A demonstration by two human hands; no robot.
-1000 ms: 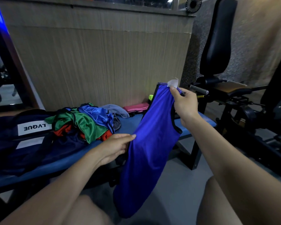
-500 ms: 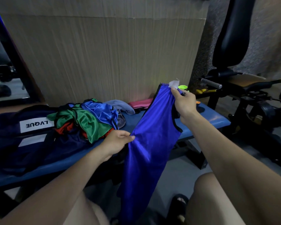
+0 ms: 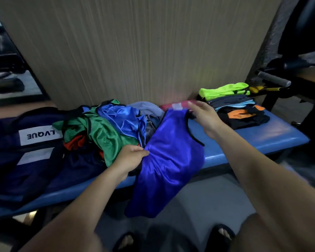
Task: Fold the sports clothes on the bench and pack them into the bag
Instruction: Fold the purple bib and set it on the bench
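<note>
Blue vest [image 3: 171, 157] lies half-spread on the bench [image 3: 262, 139]; left hand [image 3: 130, 157] pinches its edge, right hand [image 3: 205, 117] released. Folded stack [image 3: 235, 104] waits; heap [image 3: 102, 131] and bag [image 3: 16, 151] remain.

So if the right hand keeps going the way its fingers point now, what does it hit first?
The right hand, fingers extended, points up-left toward the blue jersey's white collar tag and the pink garment behind it. It would probably meet the tag first, though motion blur makes depth uncertain.

One head-worn wide-angle camera looks forward and steeply down, close over the blue worktop [image 3: 262, 140] against the wall.
</note>
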